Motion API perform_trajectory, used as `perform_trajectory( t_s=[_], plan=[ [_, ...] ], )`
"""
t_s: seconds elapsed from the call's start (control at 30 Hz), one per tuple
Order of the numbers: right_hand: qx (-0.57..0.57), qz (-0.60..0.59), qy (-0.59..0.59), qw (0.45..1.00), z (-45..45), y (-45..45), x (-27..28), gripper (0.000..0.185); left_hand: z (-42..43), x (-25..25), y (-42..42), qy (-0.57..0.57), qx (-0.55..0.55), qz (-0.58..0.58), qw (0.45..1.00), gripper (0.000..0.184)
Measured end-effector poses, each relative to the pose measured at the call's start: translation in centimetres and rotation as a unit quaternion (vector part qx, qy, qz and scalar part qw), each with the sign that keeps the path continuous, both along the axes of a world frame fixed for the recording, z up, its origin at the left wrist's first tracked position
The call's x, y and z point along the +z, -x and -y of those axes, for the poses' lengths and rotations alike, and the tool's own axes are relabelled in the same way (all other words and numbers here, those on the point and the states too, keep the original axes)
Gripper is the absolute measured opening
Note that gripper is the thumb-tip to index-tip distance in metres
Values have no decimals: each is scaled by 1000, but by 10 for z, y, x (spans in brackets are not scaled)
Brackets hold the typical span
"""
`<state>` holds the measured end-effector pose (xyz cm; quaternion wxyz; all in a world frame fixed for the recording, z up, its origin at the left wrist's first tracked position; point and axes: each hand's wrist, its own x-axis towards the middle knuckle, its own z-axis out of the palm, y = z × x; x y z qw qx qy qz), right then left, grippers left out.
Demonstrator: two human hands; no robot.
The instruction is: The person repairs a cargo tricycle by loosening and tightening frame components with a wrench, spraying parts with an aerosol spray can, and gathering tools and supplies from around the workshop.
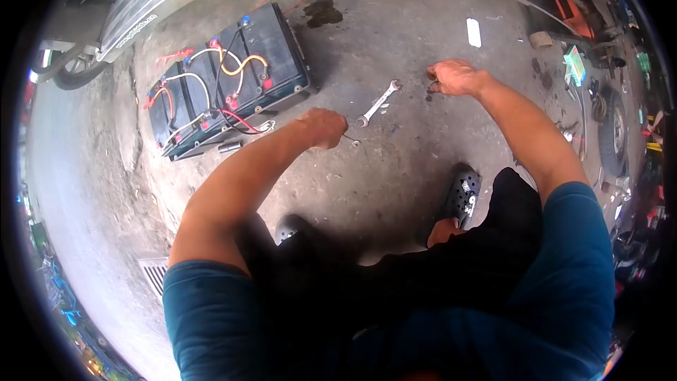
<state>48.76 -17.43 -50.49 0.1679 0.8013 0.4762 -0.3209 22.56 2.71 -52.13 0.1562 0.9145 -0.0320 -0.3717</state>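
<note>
My left hand (324, 128) is closed round a small wrench (353, 142), whose open end sticks out to the right of the fingers. To its right, a larger double-ended wrench (379, 103) lies slanted on the concrete floor. My right hand (453, 77) is beyond that wrench on the right, low over the floor, its fingers bent; whether they hold anything small is too unclear to make out. Left of my left hand stands a black battery pack (233, 70) with white, red, yellow and black cables across its top. A dark metal socket (230, 147) lies at its near edge.
A white oblong object (473, 32) lies on the floor at the upper right. Further right are a green-and-white box (575, 65) and a tyre (613, 130). Machine frames run along the top. My shoes (462, 194) are below the hands. A floor grate (154, 276) is at lower left.
</note>
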Motion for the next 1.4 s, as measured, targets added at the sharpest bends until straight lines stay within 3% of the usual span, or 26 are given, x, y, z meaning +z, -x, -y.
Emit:
perform_trajectory(
  t_s=[0.27, 0.37, 0.47, 0.53, 0.63, 0.87, 1.07, 1.23, 1.4],
  plan=[
    [5, 2, -10, 1000, 4, 4, 12, 35, 9, -1, -9, -37, -59, -29, 997, 24],
    [22, 1, 2, 1000, 9, 5, 8, 34, 17, -18, -5, -54, -48, 65, 995, 25],
    [75, 19, -35, 996, 13, -23, -5, 32, 37, -16, -18, -49, 57, 109, 991, 30],
    [31, 27, -95, 995, 10, -17, 8, 31, 58, -39, -24, -69, 168, 156, 971, 33],
    [-41, 2, -140, 989, 8, -11, 33, 31, 79, -60, -27, -71, 181, 224, 955, 29],
    [-103, 23, -145, 984, 43, -27, 40, 29, 114, -85, -52, -103, 395, 226, 884, 30],
    [-82, 40, -150, 984, 70, -34, 48, 26, 69, -59, -76, 71, 478, 120, 867, 34],
    [-132, 19, -146, 980, 95, -41, 42, 23, 10, -23, -108, 127, 617, 277, 725, 25],
    [-153, 22, -118, 981, 114, -40, 36, 24, -40, -2, -134, 91, 597, 396, 692, 27]
  ],
)
